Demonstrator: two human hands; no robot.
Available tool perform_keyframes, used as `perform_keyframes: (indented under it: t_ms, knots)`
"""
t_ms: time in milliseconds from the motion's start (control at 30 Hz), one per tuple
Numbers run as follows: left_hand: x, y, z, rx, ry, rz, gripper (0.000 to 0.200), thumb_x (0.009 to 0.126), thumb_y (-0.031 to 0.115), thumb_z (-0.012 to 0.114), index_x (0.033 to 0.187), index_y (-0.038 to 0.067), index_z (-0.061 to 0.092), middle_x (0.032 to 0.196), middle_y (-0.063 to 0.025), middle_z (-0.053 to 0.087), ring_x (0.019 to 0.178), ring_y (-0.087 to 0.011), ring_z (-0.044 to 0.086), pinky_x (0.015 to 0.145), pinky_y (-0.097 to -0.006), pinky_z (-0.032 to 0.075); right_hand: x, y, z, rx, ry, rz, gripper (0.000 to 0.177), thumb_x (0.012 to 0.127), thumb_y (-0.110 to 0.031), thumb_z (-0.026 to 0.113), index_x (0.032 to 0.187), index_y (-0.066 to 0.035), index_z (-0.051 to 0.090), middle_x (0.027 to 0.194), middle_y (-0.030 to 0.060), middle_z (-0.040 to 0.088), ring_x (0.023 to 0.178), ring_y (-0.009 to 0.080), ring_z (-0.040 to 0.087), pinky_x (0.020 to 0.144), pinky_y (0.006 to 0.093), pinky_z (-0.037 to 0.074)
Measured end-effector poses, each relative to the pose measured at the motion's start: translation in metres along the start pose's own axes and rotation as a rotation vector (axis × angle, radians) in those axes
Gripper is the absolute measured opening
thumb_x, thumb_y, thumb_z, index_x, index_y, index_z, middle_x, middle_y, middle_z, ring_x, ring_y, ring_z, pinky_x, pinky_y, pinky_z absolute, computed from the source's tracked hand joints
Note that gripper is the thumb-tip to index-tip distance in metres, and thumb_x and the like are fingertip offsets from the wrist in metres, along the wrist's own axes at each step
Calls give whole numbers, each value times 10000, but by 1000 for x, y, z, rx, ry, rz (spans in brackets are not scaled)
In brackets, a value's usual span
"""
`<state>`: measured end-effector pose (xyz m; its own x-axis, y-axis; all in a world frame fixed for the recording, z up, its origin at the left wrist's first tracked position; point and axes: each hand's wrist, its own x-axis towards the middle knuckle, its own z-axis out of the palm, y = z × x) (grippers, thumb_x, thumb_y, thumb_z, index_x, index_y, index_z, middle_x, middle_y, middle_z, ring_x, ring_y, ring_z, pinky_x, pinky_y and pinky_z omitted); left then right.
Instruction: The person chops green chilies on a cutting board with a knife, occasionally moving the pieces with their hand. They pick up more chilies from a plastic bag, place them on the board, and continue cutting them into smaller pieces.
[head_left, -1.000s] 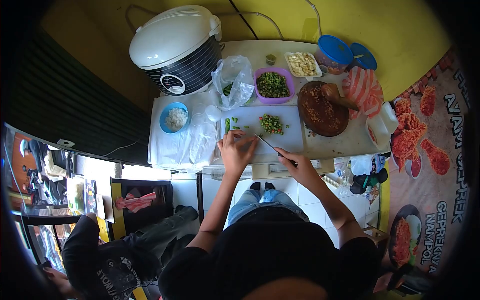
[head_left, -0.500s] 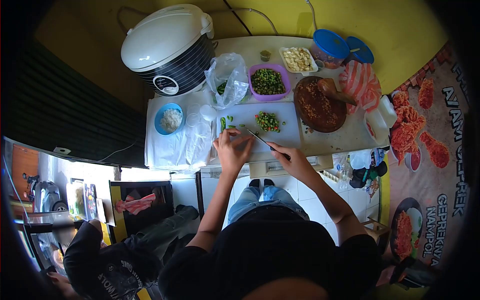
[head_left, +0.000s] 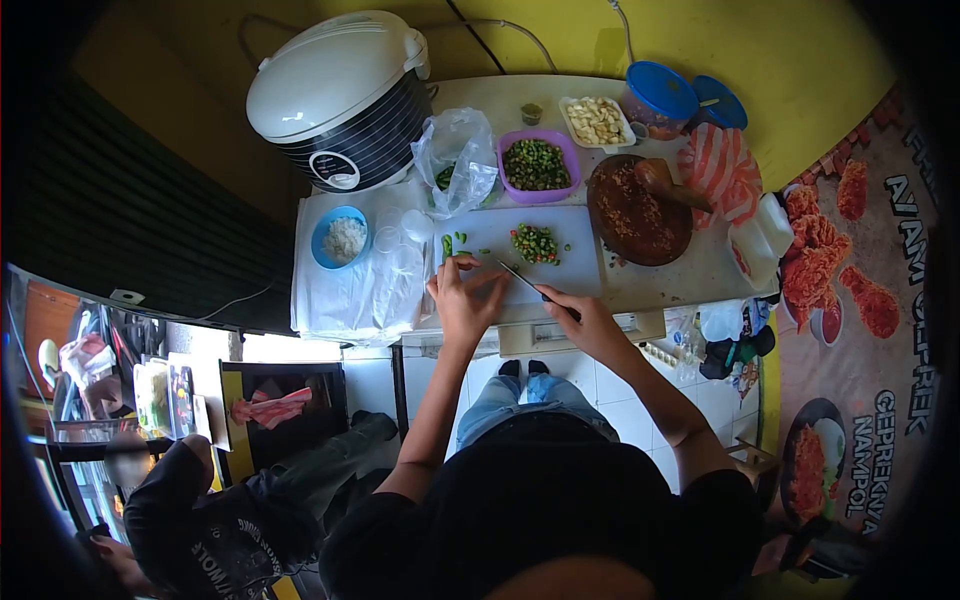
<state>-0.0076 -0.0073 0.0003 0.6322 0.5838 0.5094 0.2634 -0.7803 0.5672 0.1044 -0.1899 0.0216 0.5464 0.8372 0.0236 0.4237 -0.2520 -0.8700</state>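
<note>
On the white cutting board lies a pile of chopped green and red chili, with a few whole green chilies and loose bits to its left. My left hand rests at the board's near edge, fingers bent and pinched on a green chili that they mostly hide. In my right hand is a knife, gripped by its dark handle. Its blade points left and away from me, near the left thumb, below the chopped pile.
Behind the board stand a purple tub of chopped chili, a plastic bag and a tray of pale peeled cloves. A stone mortar sits right, a rice cooker and blue bowl left. Another person is lower left.
My hands and the knife hold nearly the same place. At lower left, the other person's arm has shifted slightly, and a passing figure now covers the vehicle outside.
</note>
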Motion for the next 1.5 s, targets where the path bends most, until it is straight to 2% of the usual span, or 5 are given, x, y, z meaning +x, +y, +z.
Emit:
perform_keyframes:
  t_ms: [533,833,933,1033,1500]
  knots:
    - [-1,-7,0,-12,-12,12,137,759,266,803,864,179,794,1056,3,588,997,-188,558,884,-377,337,-11,-5,-17,94,-38,134,367,1003,-243,566,1351,-127,582,732,108,562,664,110,429,670,268,448]
    - [-1,-5,0,-57,10,-22,134,710,250,832,817,179,795,1070,-11,597,985,-209,553,878,-386,349,-13,-10,-11,107,-88,80,383,1006,-269,559,1362,-128,570,851,178,642,739,131,490,777,292,470]
    - [-1,-5,-3,-78,-3,-4,127,718,239,825,822,174,793,1075,-14,595,983,-208,553,880,-389,349,-13,-6,-10,123,-96,83,380,1008,-237,561,1362,-100,571,832,19,576,748,73,429,726,231,428]
    - [-1,-4,-6,-74,-40,-32,132,731,229,818,848,170,798,1109,-29,609,1011,-214,557,922,-387,352,-14,-6,-11,106,-93,86,384,1004,-272,558,1359,-125,570,845,186,639,735,142,492,781,295,469]
    - [-2,-9,-1,-80,-18,-22,121,723,205,813,833,158,793,1084,-36,576,1062,-227,528,917,-391,326,2,-12,-5,116,-113,135,369,1001,-215,559,1350,-97,575,711,73,548,637,106,414,638,277,433]
